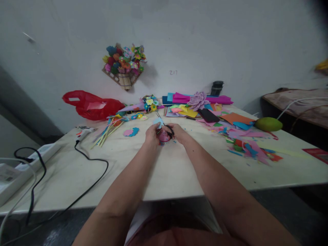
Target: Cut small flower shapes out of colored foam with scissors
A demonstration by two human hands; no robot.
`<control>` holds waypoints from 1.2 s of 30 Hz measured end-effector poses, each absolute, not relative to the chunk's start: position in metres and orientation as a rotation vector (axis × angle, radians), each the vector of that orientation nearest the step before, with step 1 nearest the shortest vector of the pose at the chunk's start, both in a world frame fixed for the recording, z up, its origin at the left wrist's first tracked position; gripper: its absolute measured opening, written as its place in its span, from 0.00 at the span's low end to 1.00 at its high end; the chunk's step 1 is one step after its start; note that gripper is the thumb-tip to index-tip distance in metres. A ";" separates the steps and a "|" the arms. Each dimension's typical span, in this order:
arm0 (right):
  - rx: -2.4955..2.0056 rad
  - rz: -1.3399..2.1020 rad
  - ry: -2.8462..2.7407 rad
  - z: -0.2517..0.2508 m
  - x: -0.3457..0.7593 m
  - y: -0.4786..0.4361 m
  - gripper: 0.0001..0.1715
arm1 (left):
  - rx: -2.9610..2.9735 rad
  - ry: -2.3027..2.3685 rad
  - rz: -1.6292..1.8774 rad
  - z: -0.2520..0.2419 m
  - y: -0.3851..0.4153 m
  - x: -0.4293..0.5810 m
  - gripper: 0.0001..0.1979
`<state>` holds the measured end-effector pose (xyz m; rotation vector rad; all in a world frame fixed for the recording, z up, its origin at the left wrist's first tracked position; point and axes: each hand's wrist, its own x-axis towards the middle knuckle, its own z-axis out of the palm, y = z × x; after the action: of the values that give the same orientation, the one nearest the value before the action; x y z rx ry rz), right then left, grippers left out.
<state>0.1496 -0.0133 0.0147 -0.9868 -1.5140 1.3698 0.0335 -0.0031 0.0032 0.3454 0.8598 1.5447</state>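
Near the middle of the table, my left hand (153,133) pinches a small light-blue paper piece (158,121). Close beside it, my right hand (176,132) is closed around the dark handles of a pair of scissors (169,130), whose blades point away from me by the paper. Under both hands lies a round pink thing (164,136), partly covered, with small blue scraps around it. To the left, pink and blue scalloped paper cutouts (131,132) rest on the table.
A glue gun (84,132) with a black cord lies left, by a white power strip (38,164). Behind are a red plastic bag (94,105) and paper flowers (150,102). At right lie a phone (208,115), paper scraps (252,150) and a green mango-like fruit (269,124).
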 end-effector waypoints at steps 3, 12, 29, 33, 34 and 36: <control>-0.996 1.368 -1.488 0.016 0.147 -0.015 0.14 | 0.369 0.901 1.540 0.000 -0.001 0.036 0.07; -1.024 1.363 -1.462 0.014 0.144 -0.016 0.17 | 0.454 0.890 1.542 -0.006 0.002 0.039 0.08; -1.046 1.398 -1.421 0.020 0.143 -0.020 0.14 | 0.445 0.928 1.596 -0.007 0.003 0.039 0.06; -1.029 1.396 -1.437 0.019 0.145 -0.019 0.14 | 0.465 0.950 1.654 -0.007 0.002 0.040 0.07; -1.027 1.393 -1.441 0.019 0.146 -0.019 0.14 | 0.474 0.955 1.660 -0.006 0.002 0.040 0.08; -1.024 1.389 -1.448 0.019 0.146 -0.019 0.14 | 0.493 0.961 1.662 -0.006 0.001 0.040 0.08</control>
<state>0.1465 -0.0186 0.0187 -1.0242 -1.4478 1.3886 0.0401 0.0011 -0.0058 0.4934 0.9609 1.6624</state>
